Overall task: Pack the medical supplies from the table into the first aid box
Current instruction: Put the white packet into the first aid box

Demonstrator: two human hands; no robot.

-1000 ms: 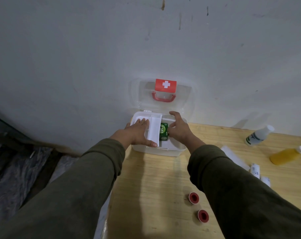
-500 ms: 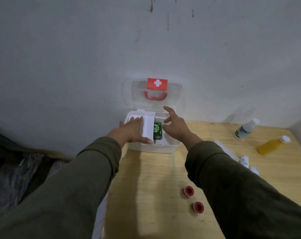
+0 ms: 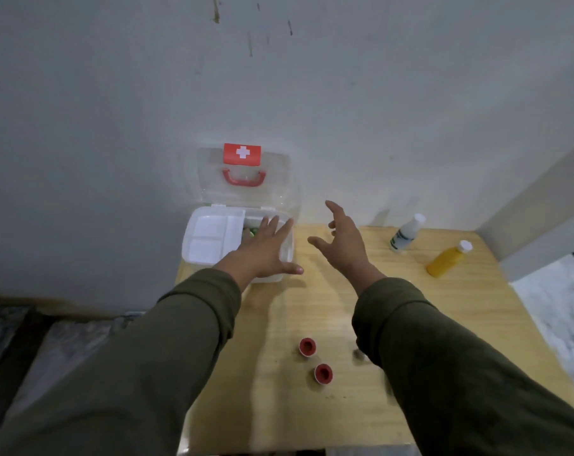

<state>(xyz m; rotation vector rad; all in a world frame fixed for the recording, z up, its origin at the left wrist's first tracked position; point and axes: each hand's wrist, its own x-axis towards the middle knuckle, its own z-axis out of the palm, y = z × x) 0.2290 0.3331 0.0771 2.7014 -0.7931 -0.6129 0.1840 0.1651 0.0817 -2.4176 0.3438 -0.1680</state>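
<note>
A: Left hand, fingers spread flat, empty, above the right half of the first aid box. What does it hide?

B: Most of the box's right part; only a green scrap shows beside the fingers, too covered to identify. The white tray in the left half is in plain view.

A: Right hand?

B: Fingers apart and curled, holding nothing, raised over the table just right of the box. Whether it touches the wood cannot be told.

A: Box position?

B: At the table's far left corner, clear lid upright against the wall, red cross label and red handle facing the viewer.

A: Remaining supplies?

B: Two red-centred tape rolls near the table's middle, between the sleeves. A white bottle by the far edge and a yellow bottle toward the far right corner, both well apart from the right fingers.

A: Anything cut off?

B: The right sleeve covers the table's right middle; whatever lies beneath is hidden. The near edge is cut by the frame.
</note>
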